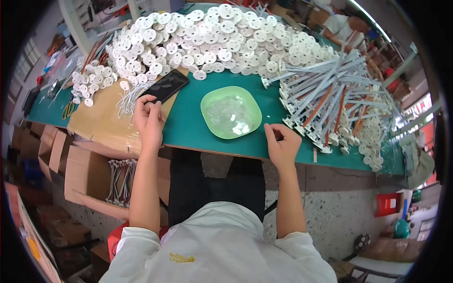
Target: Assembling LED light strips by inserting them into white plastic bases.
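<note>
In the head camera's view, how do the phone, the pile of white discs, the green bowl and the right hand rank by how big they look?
1. Pile of white discs
2. Green bowl
3. Phone and right hand: too alike to rank surely.

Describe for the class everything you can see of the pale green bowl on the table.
The pale green bowl is a rounded square with sloping walls and looks like smooth plastic. It sits upright on the green tabletop, near the front edge. Inside lies clear, shiny material, with bright glare on it; separate pieces are too indistinct to count. The bowl stands between the person's left hand and right hand, and neither touches it.
</note>
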A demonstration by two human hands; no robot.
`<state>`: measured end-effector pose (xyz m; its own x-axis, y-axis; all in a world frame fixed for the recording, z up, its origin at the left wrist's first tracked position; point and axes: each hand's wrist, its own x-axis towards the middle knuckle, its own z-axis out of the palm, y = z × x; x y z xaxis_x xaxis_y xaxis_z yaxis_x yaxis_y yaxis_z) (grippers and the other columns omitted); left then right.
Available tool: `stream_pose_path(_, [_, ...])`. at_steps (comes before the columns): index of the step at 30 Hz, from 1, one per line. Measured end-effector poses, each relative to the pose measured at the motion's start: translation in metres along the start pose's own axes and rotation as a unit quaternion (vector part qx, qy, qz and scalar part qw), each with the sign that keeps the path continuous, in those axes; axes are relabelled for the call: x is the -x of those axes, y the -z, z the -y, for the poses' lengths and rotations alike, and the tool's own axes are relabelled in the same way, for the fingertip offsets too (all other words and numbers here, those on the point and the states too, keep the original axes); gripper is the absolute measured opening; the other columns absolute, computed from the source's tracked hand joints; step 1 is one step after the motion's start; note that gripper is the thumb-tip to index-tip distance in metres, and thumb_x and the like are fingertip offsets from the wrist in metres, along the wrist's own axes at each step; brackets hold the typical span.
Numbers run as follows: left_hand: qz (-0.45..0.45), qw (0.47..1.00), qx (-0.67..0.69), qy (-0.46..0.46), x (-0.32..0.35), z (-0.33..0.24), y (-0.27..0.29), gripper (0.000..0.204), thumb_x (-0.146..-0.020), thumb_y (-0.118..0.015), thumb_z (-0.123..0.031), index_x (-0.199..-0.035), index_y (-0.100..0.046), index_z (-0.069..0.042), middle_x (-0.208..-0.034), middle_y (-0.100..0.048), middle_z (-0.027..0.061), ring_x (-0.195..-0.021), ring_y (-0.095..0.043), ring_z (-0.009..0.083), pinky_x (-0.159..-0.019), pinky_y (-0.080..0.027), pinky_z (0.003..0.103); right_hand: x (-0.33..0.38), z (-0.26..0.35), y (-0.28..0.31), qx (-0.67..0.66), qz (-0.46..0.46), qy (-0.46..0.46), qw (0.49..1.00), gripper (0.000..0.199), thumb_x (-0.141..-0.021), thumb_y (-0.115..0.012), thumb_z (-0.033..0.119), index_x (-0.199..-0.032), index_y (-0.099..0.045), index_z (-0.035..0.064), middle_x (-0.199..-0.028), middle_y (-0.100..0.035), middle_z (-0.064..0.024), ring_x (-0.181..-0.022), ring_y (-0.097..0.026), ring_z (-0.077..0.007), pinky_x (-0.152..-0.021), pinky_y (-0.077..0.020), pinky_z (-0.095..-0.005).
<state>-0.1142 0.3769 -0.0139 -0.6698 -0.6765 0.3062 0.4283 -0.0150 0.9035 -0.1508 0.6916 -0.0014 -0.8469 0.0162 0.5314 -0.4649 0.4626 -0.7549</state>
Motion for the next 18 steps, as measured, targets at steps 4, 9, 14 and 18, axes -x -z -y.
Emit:
stream_pose_path(4, [0.035,0.997,0.044,0.053,0.0,0.008,0.018,0.027,-0.093,-0.041,-0.013,-0.096,-0.064,0.001,-0.06,-0.046,0.0022,-0.054,-0.048,0.0125,-0.047,-0.033,0.024,-0.017,-0.013,0.026,0.055,-0.114,0.01,0.992,0.013,-0.084,-0.073,0.012,-0.083,-0.07,-0.0006,-0.064,-0.061,-0.0002,-0.056,-0.052,-0.0061,-0.054,-0.042,-0.0226])
stream_pose_path(9, [0.069,0.996,0.056,0.025,0.008,0.004,0.024,0.021,-0.092,-0.042,-0.007,-0.081,-0.059,0.0,-0.06,-0.046,0.0012,-0.054,-0.042,0.0079,-0.049,-0.031,0.021,-0.054,0.003,0.089,0.173,-0.196,0.008,0.965,0.014,-0.085,-0.072,0.014,-0.086,-0.07,-0.0004,-0.064,-0.06,0.0028,-0.057,-0.05,-0.0048,-0.054,-0.0405,-0.0211])
stream_pose_path(14, [0.107,0.994,-0.021,0.02,0.003,0.012,0.024,0.022,-0.089,-0.04,-0.003,-0.073,-0.054,-0.002,-0.062,-0.048,0.0,-0.053,-0.037,0.0037,-0.049,-0.026,0.019,-0.07,-0.014,0.095,0.156,-0.167,0.036,0.973,0.016,-0.084,-0.073,0.014,-0.086,-0.07,-0.0009,-0.065,-0.059,0.0039,-0.057,-0.048,-0.0018,-0.053,-0.0377,-0.0187])
stream_pose_path(18, [0.097,0.995,-0.032,-0.009,0.004,-0.003,0.023,0.022,-0.087,-0.038,-0.003,-0.07,-0.052,-0.002,-0.061,-0.047,-0.0002,-0.054,-0.037,0.0035,-0.05,-0.025,0.02,-0.058,-0.011,0.086,0.182,-0.144,0.014,0.973,0.013,-0.082,-0.074,0.011,-0.084,-0.07,-0.0014,-0.068,-0.062,0.0015,-0.06,-0.051,-0.0033,-0.054,-0.0408,-0.0206])
